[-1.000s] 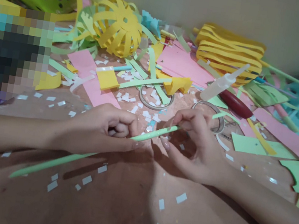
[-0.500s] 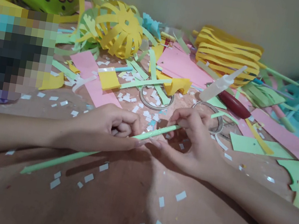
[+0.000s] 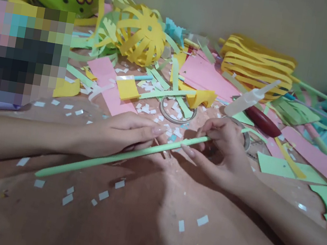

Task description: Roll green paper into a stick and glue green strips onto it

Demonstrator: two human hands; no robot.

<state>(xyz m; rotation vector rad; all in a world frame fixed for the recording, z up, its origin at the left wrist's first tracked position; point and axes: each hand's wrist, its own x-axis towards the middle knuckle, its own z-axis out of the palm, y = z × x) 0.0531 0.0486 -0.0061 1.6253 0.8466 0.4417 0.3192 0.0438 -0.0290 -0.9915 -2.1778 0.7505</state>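
The right hand [image 3: 224,149] is pinching the far end of a long, tightly rolled green paper stick [image 3: 120,157], which is lying slantwise just above the table [image 3: 135,218]. The left hand [image 3: 117,133] is resting flat-fingered over its middle. The roll looks fully formed along its length; whether its end is sealed cannot be told, and the glue bottle [image 3: 247,99] is lying untouched behind.

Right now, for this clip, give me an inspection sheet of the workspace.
Surface: brown tabletop, strewn with small white paper bits.
Job's things: thin green paper stick, lying slanted.
Clutter: yellow paper ball, yellow strip bundle, pink paper, glue bottle, tape ring.
Grippers: left hand lies flat over the stick; right hand pinches its far end.
Cables: nothing seen.
Surroundings: plain wall.
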